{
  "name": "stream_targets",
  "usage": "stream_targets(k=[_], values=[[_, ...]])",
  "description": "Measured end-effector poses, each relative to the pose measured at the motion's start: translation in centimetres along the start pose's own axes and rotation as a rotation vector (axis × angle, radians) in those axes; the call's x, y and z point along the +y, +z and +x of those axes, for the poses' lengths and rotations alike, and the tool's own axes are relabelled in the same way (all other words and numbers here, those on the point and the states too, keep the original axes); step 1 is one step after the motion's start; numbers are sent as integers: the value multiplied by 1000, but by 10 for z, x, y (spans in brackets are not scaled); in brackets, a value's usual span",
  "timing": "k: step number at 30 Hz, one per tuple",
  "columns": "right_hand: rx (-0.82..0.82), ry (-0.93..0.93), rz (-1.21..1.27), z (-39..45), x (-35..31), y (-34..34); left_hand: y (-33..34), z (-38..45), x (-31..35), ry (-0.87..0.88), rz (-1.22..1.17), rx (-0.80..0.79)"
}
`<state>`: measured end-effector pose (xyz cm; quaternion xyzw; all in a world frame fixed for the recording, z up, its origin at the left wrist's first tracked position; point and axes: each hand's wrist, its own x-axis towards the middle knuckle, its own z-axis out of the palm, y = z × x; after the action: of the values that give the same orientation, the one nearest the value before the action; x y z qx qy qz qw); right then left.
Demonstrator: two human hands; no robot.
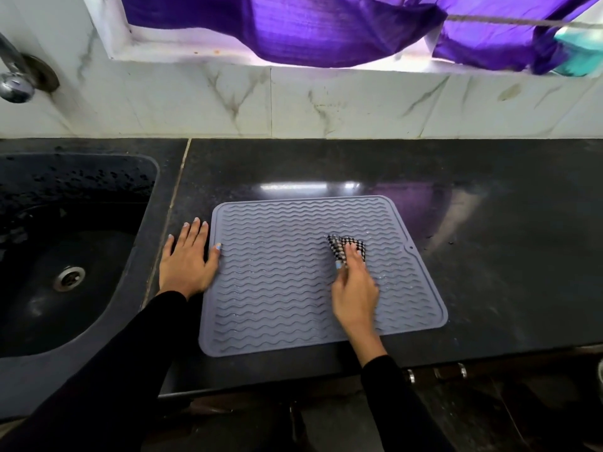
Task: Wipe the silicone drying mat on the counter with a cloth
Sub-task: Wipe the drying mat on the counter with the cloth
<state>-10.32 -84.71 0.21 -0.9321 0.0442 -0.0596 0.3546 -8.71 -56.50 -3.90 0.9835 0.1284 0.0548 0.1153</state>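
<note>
A grey silicone drying mat (280,278) with wavy ridges lies flat on the black counter (489,256). My right hand (354,288) rests on the mat's right half and presses a small black-and-white checked cloth (339,248) onto the ridges with its fingertips. My left hand (187,256) lies flat with fingers spread on the counter at the mat's left edge, its thumb touching the mat's rim.
A dark sink (65,256) with a metal drain sits left of the counter, a tap (14,79) above it. A marble-tiled wall runs behind, with purple fabric (326,27) hanging at the window. The counter's front edge is just below the mat.
</note>
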Motion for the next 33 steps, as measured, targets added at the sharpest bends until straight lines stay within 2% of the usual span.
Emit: stream_targets(k=[3, 4, 6, 8, 10, 12, 14, 15, 18, 23, 25, 28, 29, 31, 33], values=[[33, 402, 766, 22, 4, -22, 0, 1, -1, 7, -14, 11], [89, 504, 913, 30, 9, -31, 0, 1, -2, 9, -18, 17], [194, 508, 805, 38, 16, -47, 1, 1, -2, 11, -21, 29], [250, 315, 413, 34, 19, -51, 1, 1, -2, 11, -21, 36], [162, 140, 126, 26, 21, -41, 1, 1, -2, 11, -15, 34], [31, 50, -114, 19, 25, -21, 2, 2, -2, 8, -14, 31], [-2, -56, -370, 19, 33, -5, 4, 3, -3, 7, -12, 31], [3, -52, -401, 19, 34, -2, 5, 3, -4, 6, -12, 29], [15, -20, -419, 20, 34, 1, 5, 3, -5, 9, -10, 24], [-84, -91, -421, 26, 40, -6, 4, 2, -4, 11, -17, 19], [-100, -24, -187, 30, 38, -15, 2, 2, -4, 8, -22, 13], [-21, 254, 538, 44, 36, -40, -1, 0, -3, 8, -27, 3], [56, 309, 676, 49, 38, -50, -1, 0, -3, 8, -27, 0], [187, 353, 658, 53, 39, -65, -1, 0, -3, 7, -25, -3], [239, 282, 386, 48, 40, -69, -1, 1, -2, 9, -25, -5]])
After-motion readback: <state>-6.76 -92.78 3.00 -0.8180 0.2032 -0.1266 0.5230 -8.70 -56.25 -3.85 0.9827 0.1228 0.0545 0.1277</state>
